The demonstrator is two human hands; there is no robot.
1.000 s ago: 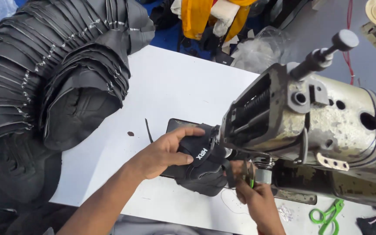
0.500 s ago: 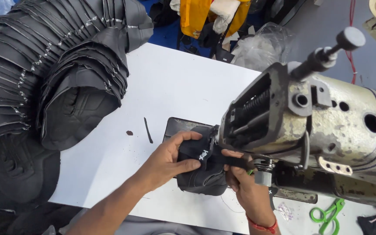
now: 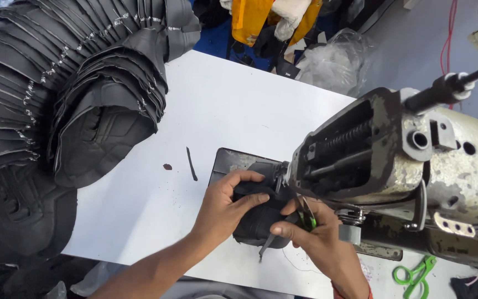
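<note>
Two hands worked on one small black padded fabric piece (image 3: 261, 218), which lay on the dark metal plate (image 3: 225, 163) directly under the head of the worn grey industrial sewing machine (image 3: 405, 171). The left hand (image 3: 225, 207) was curled over the piece, fingers pressed together and gripping its top edge, just left of the machine's needle end. The right hand (image 3: 319, 241), below the machine head, pinched a small green-handled thread snip (image 3: 305, 218) against the piece. To trim well, the blades probably needed to stay close to the seam while the left hand held the fabric taut and flat. Farther left of the machine, on the white table (image 3: 233, 111), a tall curved stack of black moulded panels (image 3: 62, 88) leaned. Green scissors (image 3: 413, 274) lay below the machine.
</note>
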